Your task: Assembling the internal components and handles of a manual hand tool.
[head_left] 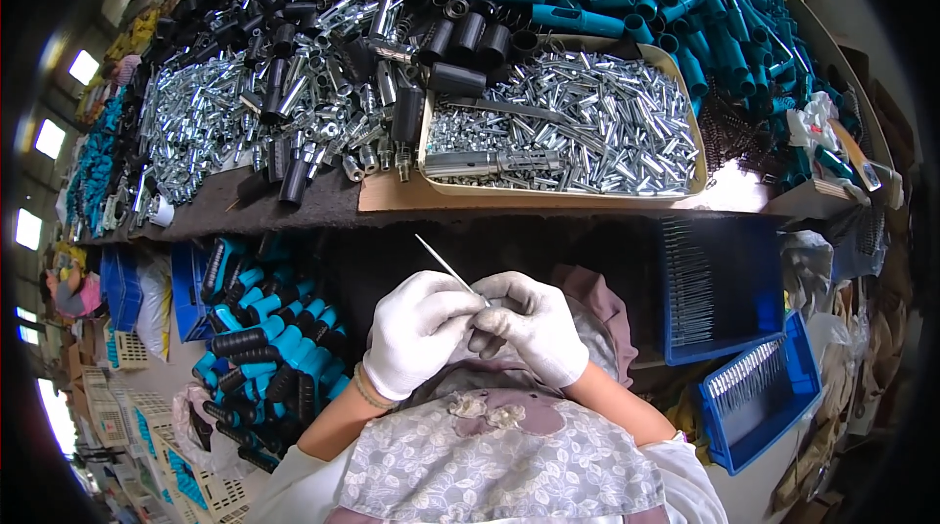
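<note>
Slim metal rod (444, 263): light, stiff, held by its lower end

Left hand (413, 333), in a white knit glove: fingers curled inward, fingertips and thumb pinching at the rod's lower end. Right hand (534, 326), gloved alike: thumb and fingers drawn together at the same spot. How the two share the grip is hidden by the fingers. Rod lies between the hands, above the lap, tilted up and to the left; its upper length stands free, the end in the fingers covered.

Handling, judged by look: light, rigid, hardly fragile. Thin, smooth-looking shank would likely roll or slide against knit fabric, so a firm thumb-and-finger pinch near one end seems right, the other hand steadying close by.

Just below: patterned apron (490, 470). Beyond the hands, on the bench: cream tray (587, 194) of short metal pins (627, 118), a long steel cylinder (490, 164) lying along its near side. Black sleeves (458, 80) at its far left; teal tubes (597, 23) heaped behind. Right, below bench level: blue bin (729, 328) with rods ranked in a row (688, 279). Left: pile of teal-and-black handles (269, 338).
</note>
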{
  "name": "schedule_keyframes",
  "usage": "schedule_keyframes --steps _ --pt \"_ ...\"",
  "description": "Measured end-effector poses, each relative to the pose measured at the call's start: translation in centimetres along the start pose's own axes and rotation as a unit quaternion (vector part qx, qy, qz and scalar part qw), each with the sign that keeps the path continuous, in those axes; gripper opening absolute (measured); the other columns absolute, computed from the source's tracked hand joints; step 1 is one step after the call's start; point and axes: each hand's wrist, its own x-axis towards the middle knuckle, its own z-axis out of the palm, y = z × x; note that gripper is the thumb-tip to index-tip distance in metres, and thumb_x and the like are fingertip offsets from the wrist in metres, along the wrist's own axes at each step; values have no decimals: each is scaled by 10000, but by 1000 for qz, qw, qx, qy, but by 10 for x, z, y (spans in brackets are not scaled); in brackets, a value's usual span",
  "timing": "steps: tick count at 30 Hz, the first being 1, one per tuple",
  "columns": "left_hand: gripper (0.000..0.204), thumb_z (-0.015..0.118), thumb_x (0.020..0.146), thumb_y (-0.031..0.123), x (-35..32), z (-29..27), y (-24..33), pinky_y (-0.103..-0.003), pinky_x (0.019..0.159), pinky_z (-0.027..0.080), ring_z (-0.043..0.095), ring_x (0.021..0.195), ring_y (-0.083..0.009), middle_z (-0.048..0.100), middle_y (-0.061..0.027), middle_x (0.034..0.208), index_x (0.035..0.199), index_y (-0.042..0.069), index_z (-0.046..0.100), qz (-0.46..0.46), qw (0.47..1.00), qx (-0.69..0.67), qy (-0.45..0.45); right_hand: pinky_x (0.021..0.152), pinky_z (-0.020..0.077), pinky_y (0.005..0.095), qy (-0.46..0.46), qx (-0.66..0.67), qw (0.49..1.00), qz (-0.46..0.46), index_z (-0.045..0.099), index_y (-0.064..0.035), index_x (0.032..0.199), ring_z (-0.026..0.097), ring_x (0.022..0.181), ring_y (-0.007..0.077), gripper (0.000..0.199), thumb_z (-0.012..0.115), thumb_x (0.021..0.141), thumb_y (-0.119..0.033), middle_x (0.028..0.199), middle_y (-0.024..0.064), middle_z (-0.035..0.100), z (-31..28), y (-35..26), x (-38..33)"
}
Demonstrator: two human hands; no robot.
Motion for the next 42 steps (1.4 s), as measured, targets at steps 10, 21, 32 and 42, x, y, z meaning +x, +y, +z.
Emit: schedule_keyframes --steps 10,21,32,42 --pt "149 648 907 0 3 -23 -1 -228 758 515 638 843 -106 682 -88 992 1015 -87 704 -306 904 -297 -25 616 559 228 -4 -55 998 -40 644 19 1137 663 721 92 224 654 916 -13 885 55 683 0 6 2" --pt "112 654 891 -2 0 -10 11 -227 610 535 664 694 -118 700 -108 842 936 -91 706 -302 930 -202 62 706 559 281 54 -325 910 -251 664 -8 1078 685 745 144 239 722 849 -41 895 107 702 -1 11 7" --pt "162 682 941 121 -10 -7 4 -189 547 473 618 627 -72 684 -60 776 1006 -28 676 -308 898 -284 136 727 550 264 5 -127 986 -106 655 24 1067 649 771 104 201 678 870 -13 902 79 690 0 6 0" --pt "146 686 926 83 -4 -9 13 -199 561 479 624 624 -78 691 -65 761 970 -56 695 -259 924 -250 130 681 552 277 -108 212 971 -37 571 46 1205 661 737 165 458 698 945 -309 946 96 668 -8 37 8"
